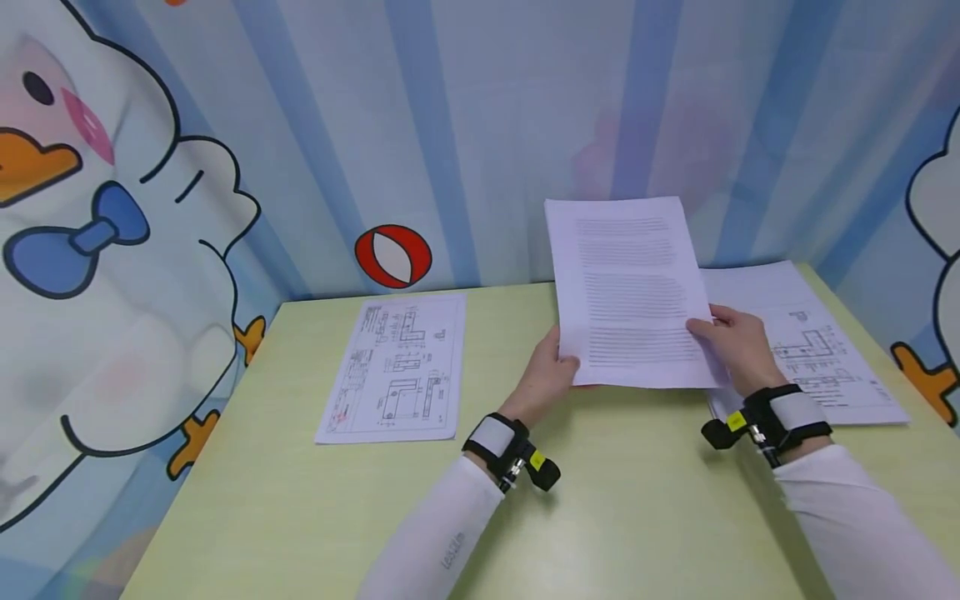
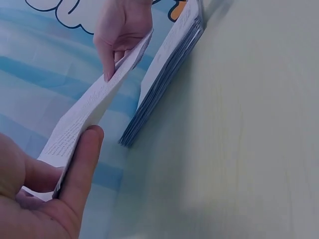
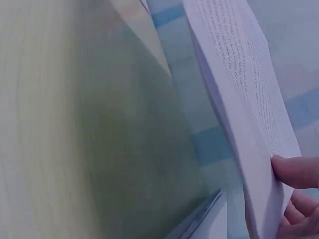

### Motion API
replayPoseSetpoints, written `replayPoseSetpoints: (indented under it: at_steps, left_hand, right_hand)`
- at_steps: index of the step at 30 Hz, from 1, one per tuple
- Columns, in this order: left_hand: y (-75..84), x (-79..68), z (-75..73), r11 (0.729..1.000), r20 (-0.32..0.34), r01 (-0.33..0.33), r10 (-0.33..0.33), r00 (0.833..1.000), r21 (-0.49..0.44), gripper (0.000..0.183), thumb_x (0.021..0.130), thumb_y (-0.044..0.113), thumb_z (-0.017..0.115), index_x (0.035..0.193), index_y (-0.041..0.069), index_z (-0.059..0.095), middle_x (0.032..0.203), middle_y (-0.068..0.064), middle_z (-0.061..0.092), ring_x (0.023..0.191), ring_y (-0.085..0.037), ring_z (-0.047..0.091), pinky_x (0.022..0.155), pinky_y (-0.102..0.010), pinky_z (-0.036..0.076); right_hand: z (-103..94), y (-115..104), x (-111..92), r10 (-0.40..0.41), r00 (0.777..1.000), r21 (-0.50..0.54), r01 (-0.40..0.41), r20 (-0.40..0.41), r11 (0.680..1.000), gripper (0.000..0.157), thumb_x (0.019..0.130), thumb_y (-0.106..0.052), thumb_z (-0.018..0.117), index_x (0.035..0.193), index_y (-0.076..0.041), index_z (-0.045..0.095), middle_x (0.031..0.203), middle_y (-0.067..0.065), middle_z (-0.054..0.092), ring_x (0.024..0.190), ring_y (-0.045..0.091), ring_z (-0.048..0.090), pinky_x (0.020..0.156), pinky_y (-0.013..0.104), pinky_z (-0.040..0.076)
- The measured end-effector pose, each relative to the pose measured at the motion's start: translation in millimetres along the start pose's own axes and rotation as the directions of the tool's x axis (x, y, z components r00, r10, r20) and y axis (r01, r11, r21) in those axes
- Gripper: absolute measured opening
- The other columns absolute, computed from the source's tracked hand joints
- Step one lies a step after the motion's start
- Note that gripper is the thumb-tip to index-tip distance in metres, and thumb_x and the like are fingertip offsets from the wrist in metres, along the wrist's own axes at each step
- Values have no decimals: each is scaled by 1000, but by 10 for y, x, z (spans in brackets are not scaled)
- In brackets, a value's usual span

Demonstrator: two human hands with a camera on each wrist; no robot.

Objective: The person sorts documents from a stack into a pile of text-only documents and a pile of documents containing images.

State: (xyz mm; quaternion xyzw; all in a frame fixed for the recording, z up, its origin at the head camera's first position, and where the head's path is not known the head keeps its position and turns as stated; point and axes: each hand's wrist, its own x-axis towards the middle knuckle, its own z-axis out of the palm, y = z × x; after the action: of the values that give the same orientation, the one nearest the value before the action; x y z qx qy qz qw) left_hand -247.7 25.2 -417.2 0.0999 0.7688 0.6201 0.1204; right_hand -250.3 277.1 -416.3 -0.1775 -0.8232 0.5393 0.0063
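A thin stack of printed paper is held up above the table, its text side facing me. My left hand pinches its lower left corner, thumb in front and fingers behind. At the lower right edge my right hand grips it the same way. The left wrist view shows the held sheets edge-on between both hands. In the right wrist view the right thumb presses on the printed face. Behind the right hand lies a thick pile of drawing sheets, partly hidden by that hand and the held paper.
On the left of the pale green table lies a sheet or thin stack with technical drawings. A blue striped curtain with cartoon figures hangs right behind the table's back edge.
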Motion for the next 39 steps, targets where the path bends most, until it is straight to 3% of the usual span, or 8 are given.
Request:
replayPoseSetpoints:
  at_steps: [5, 13, 17, 22, 27, 32, 39]
  left_hand:
    - [-42, -103, -303, 999, -44, 18, -16, 999, 42, 41, 91, 3, 43, 131, 13, 43, 122, -7, 60, 102, -16, 59, 88, -37, 48]
    - [-128, -246, -600, 991, -104, 89, -79, 991, 97, 36, 92, 9, 46, 128, 8, 48, 117, -12, 63, 98, -19, 60, 78, -32, 47]
    - [-219, -298, -716, 981, -140, 140, -120, 983, 136, 36, 92, 12, 49, 126, 2, 52, 110, -16, 66, 92, -20, 62, 74, -30, 50]
    - [-299, -326, -784, 968, -175, 192, -163, 971, 161, 41, 89, 14, 56, 128, 1, 51, 104, -16, 66, 84, -20, 64, 65, -27, 51]
    - [-331, -358, -838, 944, -169, 236, -199, 965, 232, 43, 87, 15, 58, 127, 0, 53, 101, -15, 66, 78, -18, 62, 59, -24, 47]
    - [-358, -391, -886, 930, -154, 239, -202, 967, 280, 44, 85, 15, 60, 127, 1, 54, 99, -15, 68, 69, -16, 61, 54, -23, 45]
    - [-403, -420, -938, 896, -126, 215, -179, 976, 389, 45, 84, 16, 63, 126, 1, 55, 87, -12, 70, 53, -13, 59, 47, -22, 44]
  right_hand:
    - [163, -141, -91, -52, 998, 23, 51, 46, 998, 66, 92, -42, 52, 144, -6, 35, 129, 18, 53, 89, 12, 56, 65, 13, 43]
    - [408, -219, -193, -125, 986, 21, 123, 111, 992, 56, 97, -33, 46, 141, 1, 38, 124, 21, 55, 92, 16, 56, 67, 13, 44]
    - [536, -142, -192, -161, 974, -21, 167, 160, 986, 54, 97, -29, 45, 139, 4, 38, 123, 25, 58, 97, 23, 57, 75, 20, 45]
    - [646, -41, -179, -144, 968, -101, 167, 205, 981, 51, 97, -25, 47, 136, 8, 41, 123, 27, 57, 103, 31, 56, 82, 36, 47]
    - [721, 3, -171, -101, 967, -136, 135, 236, 981, 52, 95, -22, 49, 135, 11, 42, 130, 31, 51, 112, 37, 52, 91, 47, 46]
    - [777, 17, -146, -83, 970, -159, 121, 227, 980, 51, 94, -21, 51, 134, 10, 43, 128, 30, 53, 109, 36, 54, 86, 44, 48]
    - [781, -23, -159, -118, 958, -220, 179, 263, 959, 61, 91, -17, 54, 141, 8, 32, 122, 34, 56, 105, 40, 59, 79, 43, 51]
